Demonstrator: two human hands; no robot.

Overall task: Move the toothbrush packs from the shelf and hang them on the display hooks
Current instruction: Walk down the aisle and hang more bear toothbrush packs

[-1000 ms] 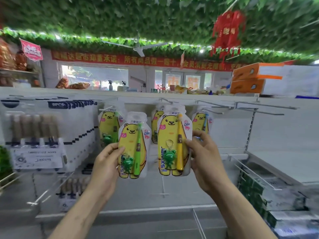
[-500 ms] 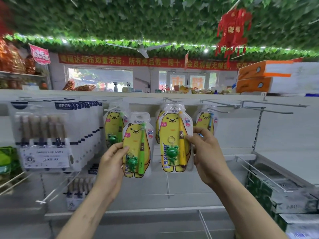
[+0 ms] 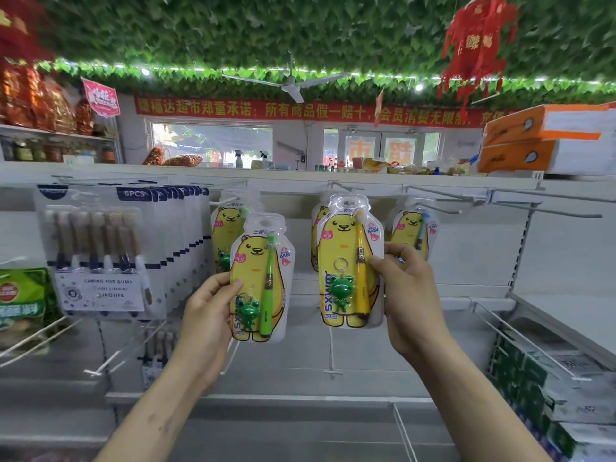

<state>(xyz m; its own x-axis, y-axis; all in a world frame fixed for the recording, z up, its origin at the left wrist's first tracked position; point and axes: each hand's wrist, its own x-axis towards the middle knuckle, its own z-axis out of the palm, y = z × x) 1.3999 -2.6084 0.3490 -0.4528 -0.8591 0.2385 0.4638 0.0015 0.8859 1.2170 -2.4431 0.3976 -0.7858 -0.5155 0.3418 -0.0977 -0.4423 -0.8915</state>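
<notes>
Two packs, frame centre: left hand (image 3: 206, 315) grips green pack (image 3: 258, 278), right hand (image 3: 410, 295) pinches yellow pack (image 3: 346, 261). Latter sits by a hook (image 3: 343, 186), likely for hanging.

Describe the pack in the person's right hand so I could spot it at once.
Find the long white hook rail under the top shelf. Near its middle, the right hand holds a bear-shaped pack. Its toothbrush is yellow; the pack in the left hand has a green one.
</notes>
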